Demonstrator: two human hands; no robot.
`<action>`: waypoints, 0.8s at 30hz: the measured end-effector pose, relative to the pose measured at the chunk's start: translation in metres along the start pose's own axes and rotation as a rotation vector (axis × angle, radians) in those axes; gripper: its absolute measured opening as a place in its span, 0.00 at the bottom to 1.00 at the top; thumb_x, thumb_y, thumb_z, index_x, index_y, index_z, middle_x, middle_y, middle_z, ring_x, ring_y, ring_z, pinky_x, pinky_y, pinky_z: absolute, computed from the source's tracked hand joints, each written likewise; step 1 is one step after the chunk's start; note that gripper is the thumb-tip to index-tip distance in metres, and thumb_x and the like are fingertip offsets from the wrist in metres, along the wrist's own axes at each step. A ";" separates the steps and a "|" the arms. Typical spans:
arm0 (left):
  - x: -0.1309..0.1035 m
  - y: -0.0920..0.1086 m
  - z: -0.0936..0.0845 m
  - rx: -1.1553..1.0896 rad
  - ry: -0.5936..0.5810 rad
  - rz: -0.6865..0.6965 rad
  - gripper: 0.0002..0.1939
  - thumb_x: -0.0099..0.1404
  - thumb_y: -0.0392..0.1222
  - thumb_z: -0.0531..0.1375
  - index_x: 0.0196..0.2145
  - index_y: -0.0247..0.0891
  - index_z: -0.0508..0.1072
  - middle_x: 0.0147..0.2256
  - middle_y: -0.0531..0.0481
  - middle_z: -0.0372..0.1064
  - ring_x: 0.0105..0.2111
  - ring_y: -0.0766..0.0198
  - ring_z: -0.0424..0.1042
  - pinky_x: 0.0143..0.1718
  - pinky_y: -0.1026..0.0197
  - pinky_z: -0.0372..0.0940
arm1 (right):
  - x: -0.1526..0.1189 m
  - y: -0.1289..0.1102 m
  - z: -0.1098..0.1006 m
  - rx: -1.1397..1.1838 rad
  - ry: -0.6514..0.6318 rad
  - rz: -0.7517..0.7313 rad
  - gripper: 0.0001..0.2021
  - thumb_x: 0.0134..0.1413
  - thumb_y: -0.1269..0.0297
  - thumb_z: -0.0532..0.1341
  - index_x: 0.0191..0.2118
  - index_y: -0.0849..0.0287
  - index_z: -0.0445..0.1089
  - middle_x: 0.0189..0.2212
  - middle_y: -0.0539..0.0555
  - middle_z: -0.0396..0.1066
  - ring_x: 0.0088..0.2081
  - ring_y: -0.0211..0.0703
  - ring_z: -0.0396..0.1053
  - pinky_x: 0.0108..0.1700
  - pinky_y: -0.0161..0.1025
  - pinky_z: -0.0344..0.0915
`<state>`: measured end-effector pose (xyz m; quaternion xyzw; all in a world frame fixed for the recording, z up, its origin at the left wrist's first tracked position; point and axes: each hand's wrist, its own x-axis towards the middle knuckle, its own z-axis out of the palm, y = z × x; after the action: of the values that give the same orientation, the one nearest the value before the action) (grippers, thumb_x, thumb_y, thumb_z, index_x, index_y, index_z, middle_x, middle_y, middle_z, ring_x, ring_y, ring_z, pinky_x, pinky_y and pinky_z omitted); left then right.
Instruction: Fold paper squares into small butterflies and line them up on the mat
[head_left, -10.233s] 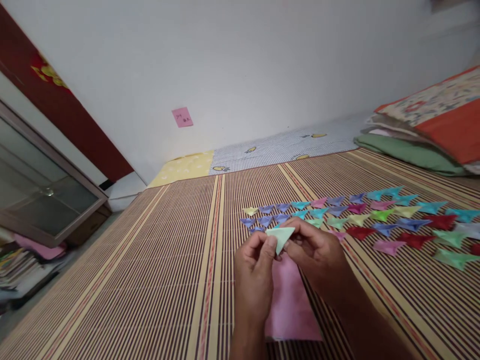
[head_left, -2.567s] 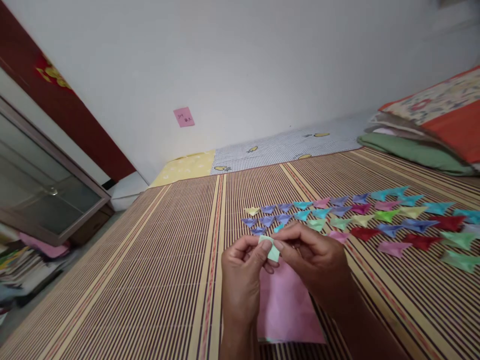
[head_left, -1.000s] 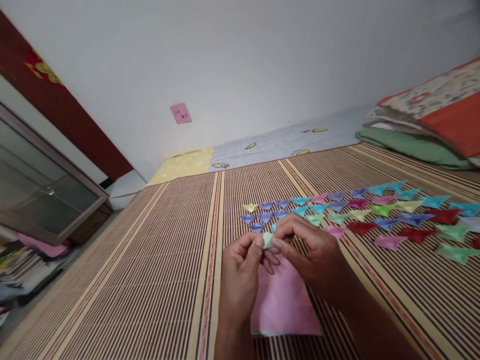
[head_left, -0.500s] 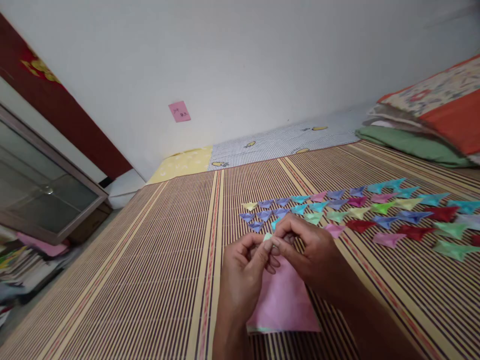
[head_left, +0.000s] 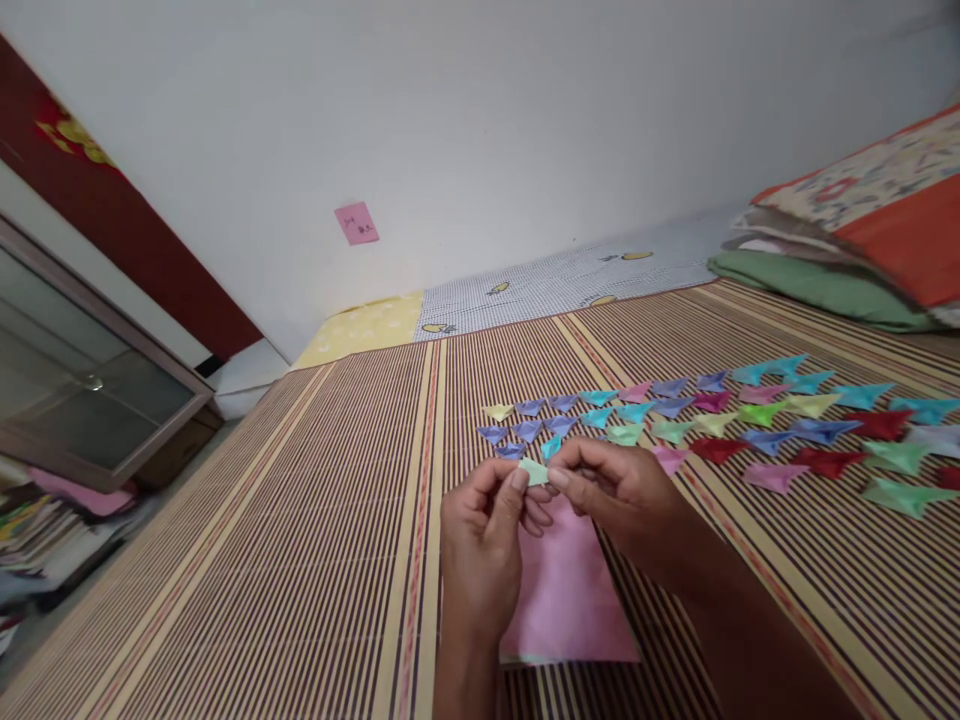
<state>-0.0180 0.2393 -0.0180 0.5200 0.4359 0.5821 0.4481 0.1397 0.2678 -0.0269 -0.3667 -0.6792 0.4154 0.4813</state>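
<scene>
A small pale green folded paper (head_left: 534,471) is pinched between the fingertips of both hands. My left hand (head_left: 486,535) grips its left end with thumb and forefinger. At the right end, the thumb and forefinger of my right hand (head_left: 619,492) hold it. Beneath the hands lies a stack of square paper with a pink sheet (head_left: 574,590) on top, its upper part hidden by the fingers. Rows of small folded paper shapes (head_left: 766,415) in blue, green, red, pink and yellow spread beyond the hands and to the right.
A striped mat (head_left: 315,540) covers the surface. Folded bedding (head_left: 885,220) is piled at the far right, against the wall. On the left stand a glass-fronted cabinet (head_left: 82,370) and a pile of papers (head_left: 45,520). A pink note (head_left: 357,223) hangs on the wall.
The fingertips have moved slightly apart, and more of the pale green paper shows between them. More of the pink sheet is uncovered below.
</scene>
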 end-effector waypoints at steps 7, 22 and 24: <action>0.003 0.000 0.004 -0.062 0.028 -0.027 0.07 0.68 0.41 0.65 0.34 0.36 0.79 0.28 0.49 0.77 0.25 0.65 0.73 0.30 0.64 0.69 | -0.002 -0.009 0.014 -0.279 0.203 -0.122 0.10 0.64 0.67 0.58 0.29 0.56 0.67 0.23 0.47 0.66 0.25 0.38 0.63 0.28 0.37 0.59; -0.002 0.005 0.004 -0.159 -0.082 -0.003 0.11 0.71 0.41 0.63 0.30 0.36 0.77 0.25 0.51 0.74 0.24 0.69 0.70 0.29 0.66 0.64 | -0.004 -0.015 0.003 -0.118 0.055 -0.202 0.13 0.67 0.65 0.59 0.28 0.57 0.69 0.25 0.47 0.68 0.27 0.38 0.67 0.31 0.38 0.61; -0.004 0.009 0.007 -0.178 -0.083 0.010 0.10 0.70 0.42 0.64 0.30 0.37 0.76 0.24 0.52 0.73 0.24 0.68 0.70 0.30 0.66 0.65 | -0.006 -0.020 0.005 -0.107 0.075 -0.231 0.13 0.67 0.67 0.59 0.28 0.57 0.68 0.25 0.47 0.69 0.27 0.37 0.68 0.31 0.38 0.62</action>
<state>-0.0114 0.2341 -0.0093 0.5039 0.3610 0.5987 0.5072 0.1344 0.2534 -0.0114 -0.3265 -0.7197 0.3065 0.5306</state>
